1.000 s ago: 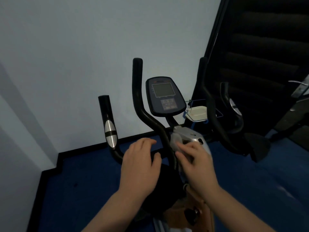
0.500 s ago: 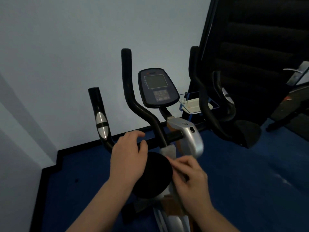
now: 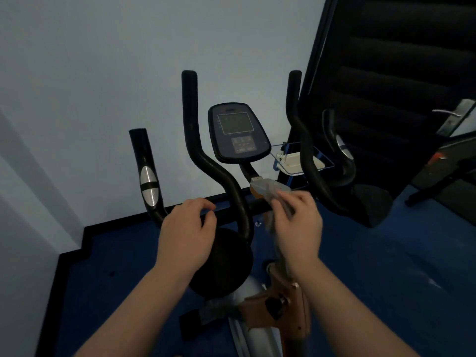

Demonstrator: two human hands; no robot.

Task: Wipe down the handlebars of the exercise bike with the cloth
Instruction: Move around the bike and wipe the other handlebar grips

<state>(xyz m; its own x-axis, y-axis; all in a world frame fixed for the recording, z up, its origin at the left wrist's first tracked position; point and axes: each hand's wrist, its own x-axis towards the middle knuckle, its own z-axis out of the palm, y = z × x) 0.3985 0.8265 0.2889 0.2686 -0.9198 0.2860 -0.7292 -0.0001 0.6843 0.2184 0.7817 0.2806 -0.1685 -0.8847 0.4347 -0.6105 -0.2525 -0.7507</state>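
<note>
The exercise bike's black handlebars (image 3: 191,130) rise in two curved uprights on either side of the console (image 3: 238,132), with outer grips bearing silver sensor pads (image 3: 148,184). My left hand (image 3: 185,233) curls over the horizontal crossbar (image 3: 229,215), left of the inner left upright. My right hand (image 3: 297,222) holds a pale grey cloth (image 3: 268,191) against the silver stem cover just below the console. Part of the cloth hangs down under the hand and is blurred.
A round black disc (image 3: 226,264) and an orange frame (image 3: 283,315) sit below my hands. A white tray in a blue wire holder (image 3: 293,163) stands behind the right bar. A dark stepped surface (image 3: 386,86), a door handle (image 3: 456,117) and another machine (image 3: 448,173) fill the right. Blue floor (image 3: 116,266) lies around.
My right hand has risen with the cloth from below the stem cover up onto it. The left hand stays on the crossbar.
</note>
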